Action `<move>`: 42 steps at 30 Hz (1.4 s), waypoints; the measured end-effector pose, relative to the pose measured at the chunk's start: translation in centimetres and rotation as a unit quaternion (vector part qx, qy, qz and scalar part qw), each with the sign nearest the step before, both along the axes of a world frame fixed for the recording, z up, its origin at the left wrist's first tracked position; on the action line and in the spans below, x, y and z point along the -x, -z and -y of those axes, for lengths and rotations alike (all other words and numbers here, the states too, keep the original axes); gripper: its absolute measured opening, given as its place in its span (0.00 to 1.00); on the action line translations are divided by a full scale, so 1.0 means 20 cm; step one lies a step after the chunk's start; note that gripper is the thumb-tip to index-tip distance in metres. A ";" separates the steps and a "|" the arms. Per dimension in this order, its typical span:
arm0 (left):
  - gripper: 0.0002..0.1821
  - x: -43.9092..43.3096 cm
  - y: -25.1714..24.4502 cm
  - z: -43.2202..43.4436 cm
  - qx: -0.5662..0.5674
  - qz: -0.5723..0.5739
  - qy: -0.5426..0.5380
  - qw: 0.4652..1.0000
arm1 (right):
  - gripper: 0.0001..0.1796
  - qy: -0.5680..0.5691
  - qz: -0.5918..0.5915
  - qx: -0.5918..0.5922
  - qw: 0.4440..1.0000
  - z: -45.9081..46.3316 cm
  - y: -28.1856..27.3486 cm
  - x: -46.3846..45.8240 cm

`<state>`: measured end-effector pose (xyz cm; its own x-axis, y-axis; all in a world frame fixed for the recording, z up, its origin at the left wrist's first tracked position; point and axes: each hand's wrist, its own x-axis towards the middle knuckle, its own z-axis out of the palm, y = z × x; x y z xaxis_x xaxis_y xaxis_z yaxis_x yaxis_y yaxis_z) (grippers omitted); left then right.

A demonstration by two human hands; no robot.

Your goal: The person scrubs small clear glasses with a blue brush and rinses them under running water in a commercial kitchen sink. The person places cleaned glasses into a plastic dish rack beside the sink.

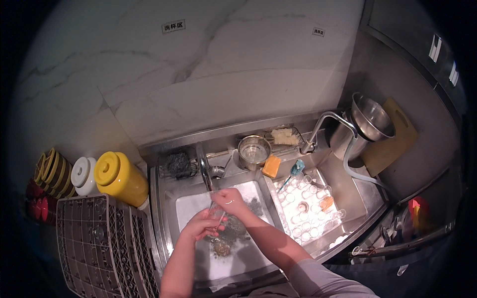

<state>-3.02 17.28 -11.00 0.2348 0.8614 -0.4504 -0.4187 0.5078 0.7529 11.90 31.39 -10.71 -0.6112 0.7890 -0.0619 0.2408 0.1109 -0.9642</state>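
Both my hands are over the left basin of a steel sink [265, 208], just below the faucet [203, 167]. My left hand [205, 224] holds a clear drinking glass [217, 214], its fingers curled around the side. My right hand [228, 199] is bent at the glass's upper end, close to the faucet spout; whether it grips the rim or reaches inside cannot be told. Beneath my hands lie whitish foam or a pale tray and dark debris [233, 227]. In the right basin many clear glasses [306, 216] stand together, with a blue-headed brush [297, 168] leaning among them.
A steel pot [254, 152], an orange sponge [271, 166] and a scouring pad [178, 165] lie along the back ledge. At left stand dish racks [85, 238] and a yellow lidded canister [123, 178]. A second faucet [329, 115], steel bowl [372, 115] and cutting board [398, 141] are at right.
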 end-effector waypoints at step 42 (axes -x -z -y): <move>0.20 -0.27 0.38 -0.10 0.017 0.021 -0.331 0.943 | 0.17 -0.044 0.562 0.043 0.825 0.02 0.85 -1.81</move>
